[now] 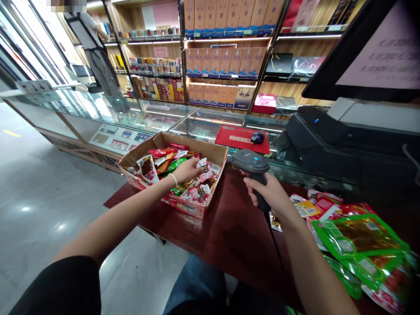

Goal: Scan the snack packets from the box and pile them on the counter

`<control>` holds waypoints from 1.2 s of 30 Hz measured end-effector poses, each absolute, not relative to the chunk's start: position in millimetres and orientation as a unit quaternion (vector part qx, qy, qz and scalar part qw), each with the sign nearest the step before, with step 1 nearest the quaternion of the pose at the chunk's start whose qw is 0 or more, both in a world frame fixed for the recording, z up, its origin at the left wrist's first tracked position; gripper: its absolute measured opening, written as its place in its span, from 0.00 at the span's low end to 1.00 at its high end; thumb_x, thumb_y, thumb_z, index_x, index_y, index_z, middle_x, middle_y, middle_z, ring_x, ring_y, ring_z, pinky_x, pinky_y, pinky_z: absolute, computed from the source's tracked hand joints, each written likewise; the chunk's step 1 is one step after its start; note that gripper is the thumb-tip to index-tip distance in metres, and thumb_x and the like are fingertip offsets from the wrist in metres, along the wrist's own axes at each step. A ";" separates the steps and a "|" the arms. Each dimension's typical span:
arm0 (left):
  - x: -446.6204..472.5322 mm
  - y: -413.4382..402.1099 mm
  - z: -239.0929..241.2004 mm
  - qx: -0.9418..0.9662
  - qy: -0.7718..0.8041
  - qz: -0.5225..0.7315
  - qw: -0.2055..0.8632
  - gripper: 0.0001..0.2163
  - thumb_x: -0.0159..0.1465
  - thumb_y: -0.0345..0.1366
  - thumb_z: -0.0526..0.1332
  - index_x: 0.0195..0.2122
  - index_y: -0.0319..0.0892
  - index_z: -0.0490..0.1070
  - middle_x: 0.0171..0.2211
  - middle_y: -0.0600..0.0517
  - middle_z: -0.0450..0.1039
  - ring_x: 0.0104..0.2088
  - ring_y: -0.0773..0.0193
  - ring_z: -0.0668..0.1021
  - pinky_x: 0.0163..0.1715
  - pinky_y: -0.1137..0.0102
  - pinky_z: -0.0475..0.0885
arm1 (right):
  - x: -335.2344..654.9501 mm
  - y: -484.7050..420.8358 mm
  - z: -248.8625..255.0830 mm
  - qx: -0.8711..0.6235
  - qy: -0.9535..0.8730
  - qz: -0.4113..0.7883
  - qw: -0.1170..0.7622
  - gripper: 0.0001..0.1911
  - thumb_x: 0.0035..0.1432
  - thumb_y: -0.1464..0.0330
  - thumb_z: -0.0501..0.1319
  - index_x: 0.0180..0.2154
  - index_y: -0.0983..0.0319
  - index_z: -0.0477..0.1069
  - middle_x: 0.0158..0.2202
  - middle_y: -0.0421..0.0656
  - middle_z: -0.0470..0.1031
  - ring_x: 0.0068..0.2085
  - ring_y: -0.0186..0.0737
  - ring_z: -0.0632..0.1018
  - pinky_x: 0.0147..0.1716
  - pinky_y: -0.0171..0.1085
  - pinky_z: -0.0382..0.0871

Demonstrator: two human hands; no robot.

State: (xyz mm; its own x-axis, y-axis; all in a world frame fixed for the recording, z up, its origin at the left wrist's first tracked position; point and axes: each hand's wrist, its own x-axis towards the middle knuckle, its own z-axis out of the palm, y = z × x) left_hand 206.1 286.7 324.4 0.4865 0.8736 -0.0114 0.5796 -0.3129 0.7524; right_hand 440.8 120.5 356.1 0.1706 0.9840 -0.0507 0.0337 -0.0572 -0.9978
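Fingers of the left hand (186, 170) pinch a small snack packet (204, 166) inside the cardboard box (215, 152) on the dark wooden table (229, 232). The right hand (267, 192) is wrapped around the barcode scanner (251, 162), its head tipped boxward, probably for quick reads. Loose packets (357, 238) pile up at the right.

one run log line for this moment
left hand: in cardboard box, on snack packets | right hand: holds barcode scanner above table | green packets: on table, right
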 end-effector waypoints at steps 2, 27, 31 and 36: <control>214.6 279.0 338.9 0.687 0.457 0.260 0.501 0.09 0.62 0.41 0.59 0.30 0.41 0.65 0.22 0.54 0.70 0.23 0.65 0.77 0.26 0.71 0.73 | 451.0 112.9 355.8 -0.567 -0.435 0.461 0.526 0.23 0.50 0.57 0.69 0.44 0.62 0.70 0.21 0.33 0.66 0.17 0.30 0.66 0.13 0.30 0.61; 398.2 180.4 228.4 0.252 0.243 0.436 0.829 0.08 0.61 0.35 0.65 0.39 0.42 0.70 0.40 0.51 0.78 0.41 0.66 0.81 0.54 0.61 0.72 | 549.3 44.2 310.4 -0.586 -0.293 0.421 0.627 0.19 0.49 0.57 0.68 0.39 0.59 0.67 0.20 0.31 0.64 0.15 0.28 0.64 0.11 0.29 0.60; 395.9 183.9 218.5 0.166 0.263 0.416 0.854 0.05 0.61 0.31 0.65 0.39 0.40 0.71 0.34 0.52 0.78 0.34 0.68 0.80 0.44 0.68 0.76 | 547.1 46.3 306.9 -0.599 -0.286 0.421 0.618 0.19 0.49 0.57 0.69 0.36 0.60 0.66 0.18 0.31 0.64 0.14 0.28 0.63 0.11 0.29 0.60; 391.7 183.7 219.3 0.126 0.285 0.363 0.878 0.05 0.65 0.35 0.61 0.39 0.40 0.71 0.34 0.51 0.78 0.35 0.63 0.81 0.39 0.64 0.78 | 551.3 47.8 296.8 -0.591 -0.300 0.433 0.611 0.17 0.51 0.57 0.68 0.31 0.60 0.64 0.19 0.33 0.65 0.15 0.28 0.64 0.12 0.29 0.61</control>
